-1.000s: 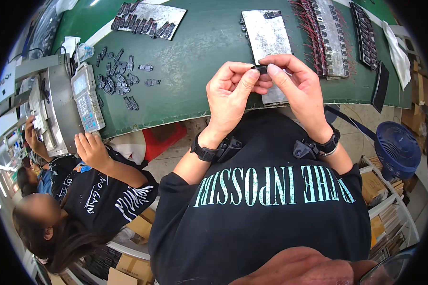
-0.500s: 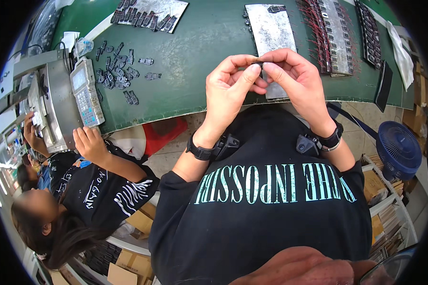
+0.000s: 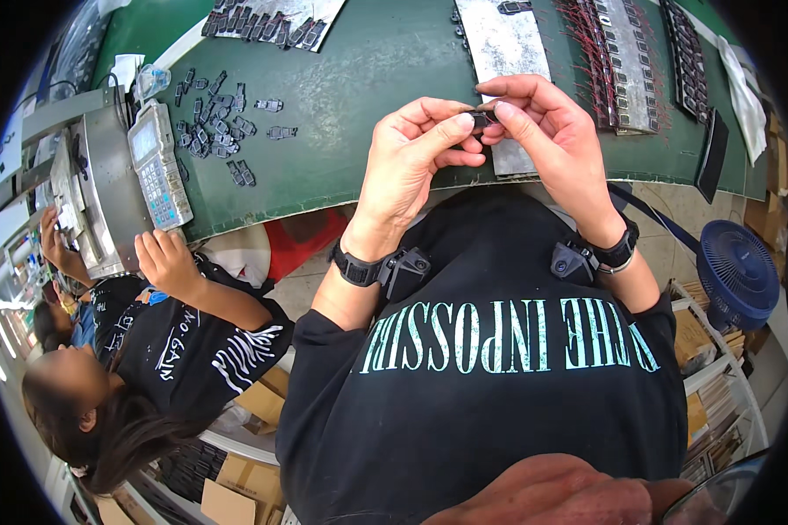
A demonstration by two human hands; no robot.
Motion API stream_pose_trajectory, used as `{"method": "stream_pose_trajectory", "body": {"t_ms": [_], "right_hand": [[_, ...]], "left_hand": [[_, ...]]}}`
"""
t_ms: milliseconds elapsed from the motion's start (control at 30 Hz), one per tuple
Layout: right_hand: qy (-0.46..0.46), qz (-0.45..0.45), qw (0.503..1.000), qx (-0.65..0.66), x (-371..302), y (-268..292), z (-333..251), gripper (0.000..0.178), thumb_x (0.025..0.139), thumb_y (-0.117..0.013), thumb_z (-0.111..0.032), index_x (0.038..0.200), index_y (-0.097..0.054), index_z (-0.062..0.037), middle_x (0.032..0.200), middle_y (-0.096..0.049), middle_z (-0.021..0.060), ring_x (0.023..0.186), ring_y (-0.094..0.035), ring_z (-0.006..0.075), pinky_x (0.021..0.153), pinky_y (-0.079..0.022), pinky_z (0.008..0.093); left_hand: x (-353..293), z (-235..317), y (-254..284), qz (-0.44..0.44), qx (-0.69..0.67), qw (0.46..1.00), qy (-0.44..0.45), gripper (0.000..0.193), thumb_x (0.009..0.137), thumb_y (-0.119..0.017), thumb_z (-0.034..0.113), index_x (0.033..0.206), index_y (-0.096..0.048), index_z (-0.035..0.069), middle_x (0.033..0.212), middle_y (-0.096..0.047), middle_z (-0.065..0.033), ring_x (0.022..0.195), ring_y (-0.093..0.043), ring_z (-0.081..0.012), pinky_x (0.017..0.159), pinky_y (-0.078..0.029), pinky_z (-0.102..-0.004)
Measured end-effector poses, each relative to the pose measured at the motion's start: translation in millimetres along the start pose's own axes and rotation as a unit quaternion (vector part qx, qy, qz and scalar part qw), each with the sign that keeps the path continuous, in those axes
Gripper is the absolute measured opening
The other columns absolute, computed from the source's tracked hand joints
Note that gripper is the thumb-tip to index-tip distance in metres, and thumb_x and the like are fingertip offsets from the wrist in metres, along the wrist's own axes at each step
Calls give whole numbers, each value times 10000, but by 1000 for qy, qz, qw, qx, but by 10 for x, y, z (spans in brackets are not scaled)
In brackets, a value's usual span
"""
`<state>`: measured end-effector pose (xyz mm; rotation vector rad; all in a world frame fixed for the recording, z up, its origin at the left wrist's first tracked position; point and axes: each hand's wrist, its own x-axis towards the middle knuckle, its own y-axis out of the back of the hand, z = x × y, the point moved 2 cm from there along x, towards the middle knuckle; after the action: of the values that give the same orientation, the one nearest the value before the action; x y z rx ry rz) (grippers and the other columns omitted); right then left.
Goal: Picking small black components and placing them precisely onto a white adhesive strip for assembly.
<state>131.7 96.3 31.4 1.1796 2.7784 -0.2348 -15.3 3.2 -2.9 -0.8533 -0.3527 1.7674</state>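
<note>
A small black plastic part (image 3: 482, 120) is pinched between both hands, above the near end of a silver metal plate (image 3: 502, 48). Thumb and fingers of my left hand (image 3: 420, 149) close on its left end. My right hand (image 3: 547, 131) grips the other end with thumb and fingertips. Much of the part is covered by the fingers, so its exact kind cannot be made out. Another small black part (image 3: 514, 7) lies on the far end of the plate, and several more line its left edge.
Loose black parts (image 3: 210, 127) lie scattered at left, near a second loaded plate (image 3: 276, 22). Rows of parts with red wires (image 3: 587, 61) stand at right. A co-worker's hand (image 3: 168, 262) is beside a machine with a keypad panel (image 3: 159, 166). A blue fan (image 3: 738, 276) stands at far right.
Both hands have turned and spread slightly, so the black part shows more between the fingertips. My left wrist has shifted a little left. The co-worker's hands have barely moved.
</note>
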Motion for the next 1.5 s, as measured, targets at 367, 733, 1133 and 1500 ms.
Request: {"method": "stream_pose_trajectory", "body": {"t_ms": [367, 733, 1133, 1500], "right_hand": [[-28, -42, 998, 35, 35, 130, 69, 224, 975, -607, -59, 1176, -636, 36, 1066, -670, 54, 942, -633, 96, 871, -520, 251], [-34, -50, 998, 35, 31, 128, 167, 202, 957, -635, -46, 1146, -627, 27, 1106, -656, 60, 1002, -627, 113, 886, -522, 258], [-38, -45, 998, 29, 48, 27, 83, 219, 953, -638, -41, 1157, -638, 38, 1083, -673, 69, 985, -644, 119, 895, -524, 258], [-27, -44, 998, 47, 58, 87, 151, 196, 944, -648, -40, 1126, -650, 32, 1071, -687, 75, 975, -655, 123, 885, -540, 263]], "left_hand": [[-119, -57, -194, 81, 93, 983, -134, 210, 989, -583, 49, 1139, -641, -86, 976, -710, -143, 845, -712, -175, 759, -615, -285], [-111, -88, -133, 65, 56, 992, -97, 210, 981, -598, 49, 1134, -647, -86, 973, -714, -150, 847, -719, -182, 774, -611, -284], [-117, -35, -127, 86, 79, 986, -116, 176, 972, -624, 65, 1088, -652, -64, 935, -716, -142, 819, -715, -171, 744, -604, -271], [-128, -69, -112, 76, 76, 988, -112, 218, 993, -594, 88, 1129, -645, -74, 962, -712, -158, 843, -721, -195, 776, -609, -291]]}}
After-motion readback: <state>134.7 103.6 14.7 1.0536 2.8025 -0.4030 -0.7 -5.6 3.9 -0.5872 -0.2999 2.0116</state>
